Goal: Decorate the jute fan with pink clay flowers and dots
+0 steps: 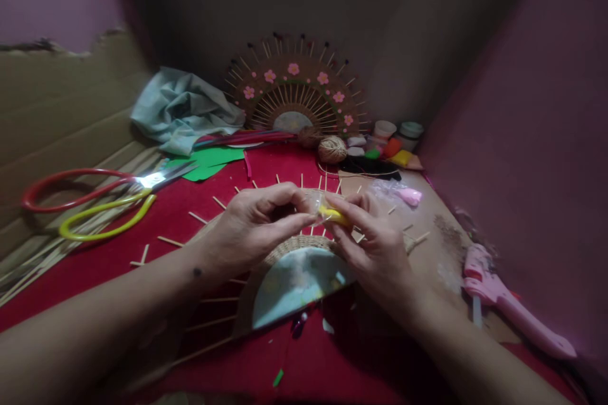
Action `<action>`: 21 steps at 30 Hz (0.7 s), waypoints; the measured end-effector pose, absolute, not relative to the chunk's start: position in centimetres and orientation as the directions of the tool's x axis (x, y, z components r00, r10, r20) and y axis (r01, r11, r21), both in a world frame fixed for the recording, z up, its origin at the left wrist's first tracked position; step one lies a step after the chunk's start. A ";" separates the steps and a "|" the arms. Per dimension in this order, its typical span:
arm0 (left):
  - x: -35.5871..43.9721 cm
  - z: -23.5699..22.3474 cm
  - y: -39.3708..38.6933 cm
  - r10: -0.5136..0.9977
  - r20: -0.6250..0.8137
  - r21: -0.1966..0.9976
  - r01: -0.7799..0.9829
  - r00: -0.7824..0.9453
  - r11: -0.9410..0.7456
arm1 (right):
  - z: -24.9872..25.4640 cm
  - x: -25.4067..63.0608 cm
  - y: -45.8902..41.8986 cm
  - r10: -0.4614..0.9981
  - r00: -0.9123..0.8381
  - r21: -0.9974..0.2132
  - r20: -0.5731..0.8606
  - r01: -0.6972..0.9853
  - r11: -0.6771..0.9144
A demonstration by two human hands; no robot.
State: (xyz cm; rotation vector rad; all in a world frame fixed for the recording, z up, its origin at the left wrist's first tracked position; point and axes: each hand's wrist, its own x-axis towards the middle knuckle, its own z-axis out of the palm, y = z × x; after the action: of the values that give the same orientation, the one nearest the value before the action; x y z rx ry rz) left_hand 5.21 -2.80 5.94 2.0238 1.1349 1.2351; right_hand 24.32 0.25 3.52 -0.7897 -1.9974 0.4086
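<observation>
One yellow lump [336,216] runs crosswise, grasped by the right hand [377,243], toward the left hand [254,221] pinching clear wrap [316,204].

A dark grey back wall [380,0] stands between a purple right wall [532,126] and a purple left wall [52,0]. Brown cardboard [61,101] with a ragged top edge covers the left wall's lower part. Dim light falls on the red worktop [107,288], leaving shadowy corners.

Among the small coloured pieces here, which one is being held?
The yellow piece in the fingers of the right hand. The pink piece, green piece, orange piece and other yellow piece lie apart, unheld.
</observation>
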 end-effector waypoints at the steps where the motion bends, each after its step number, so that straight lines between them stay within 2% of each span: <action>1: 5.1 5.8 -2.7 0.858 0.456 0.765 0.389 0.235 -0.513 | 3.6 24.4 0.2 0.716 -0.360 -0.635 0.599 0.332 0.698; 4: 4.9 5.5 -2.4 0.841 0.486 0.730 0.420 0.236 -0.540 | 3.6 24.5 0.1 0.837 -0.334 -0.838 0.433 0.193 0.511; 6: 4.7 5.2 -2.1 0.812 0.519 0.672 0.460 0.267 -0.580 | 3.5 24.4 0.1 0.885 -0.332 -0.931 0.325 0.052 0.362; 10: 4.5 4.8 -1.7 0.762 0.581 0.539 0.566 0.286 -0.624 | 3.3 24.1 0.0 0.910 -0.364 -0.979 0.197 -0.130 0.160; 12: 4.6 4.7 -1.7 0.738 0.606 0.500 0.579 0.298 -0.644 | 3.3 24.0 0.0 0.907 -0.389 -0.986 0.161 -0.112 0.127; 14: 4.8 4.7 -1.8 0.737 0.601 0.507 0.565 0.309 -0.651 | 3.3 24.1 0.1 0.900 -0.403 -0.986 0.168 -0.049 0.162; 18: 5.5 4.8 -2.1 0.808 0.538 0.636 0.513 0.240 -0.576 | 3.3 24.4 0.2 0.863 -0.448 -0.960 0.232 0.035 0.277; 21: 5.8 4.8 -2.3 0.830 0.504 0.690 0.466 0.239 -0.553 | 3.4 24.5 0.2 0.849 -0.499 -0.980 0.172 0.004 0.201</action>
State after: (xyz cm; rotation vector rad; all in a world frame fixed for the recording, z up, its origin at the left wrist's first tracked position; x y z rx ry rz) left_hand 5.82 -2.28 4.79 2.1204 1.1886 1.2433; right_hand 24.49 0.20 3.44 -0.8086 -1.7091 1.3908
